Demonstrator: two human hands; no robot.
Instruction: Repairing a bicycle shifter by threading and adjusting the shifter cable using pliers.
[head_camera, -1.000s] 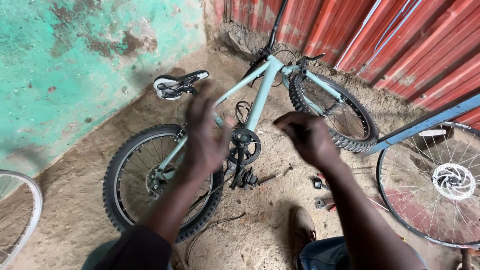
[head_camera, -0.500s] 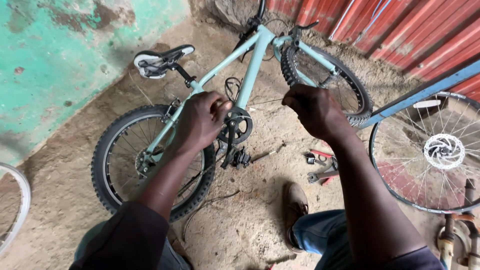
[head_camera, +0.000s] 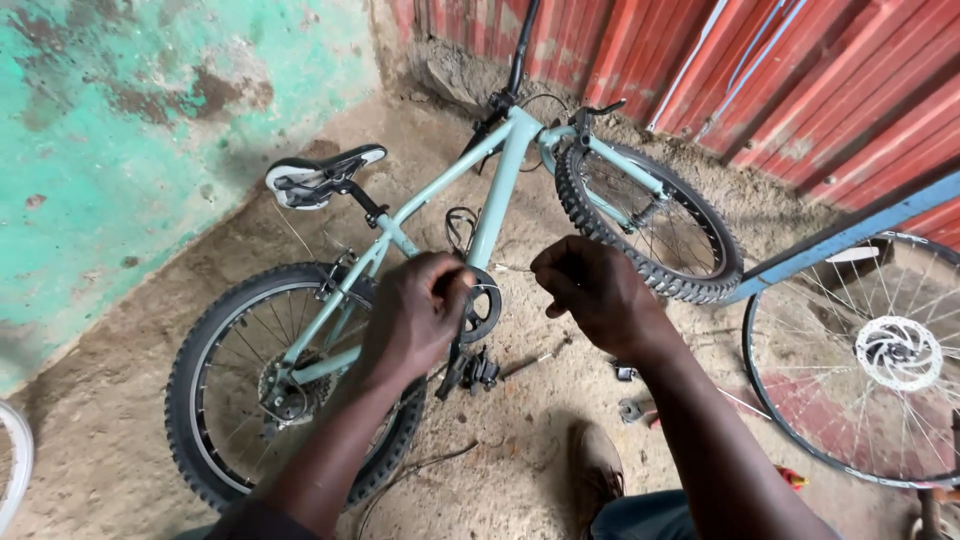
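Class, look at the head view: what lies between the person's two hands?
In the head view, between the left hand and right hand lie the bicycle's chainring and bare dirt ground.

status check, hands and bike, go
Left hand closed by the crank, grip unclear. Right hand closed, contents hidden. Bike flat on dirt. Loose parts by right wrist.

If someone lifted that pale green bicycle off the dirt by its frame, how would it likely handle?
The pale green bicycle looks rigid in its tube frame, so it should lift as one piece. Its front wheel is turned sideways and would probably swing. The knobby rear tyre would likely grip dirt rather than slide.
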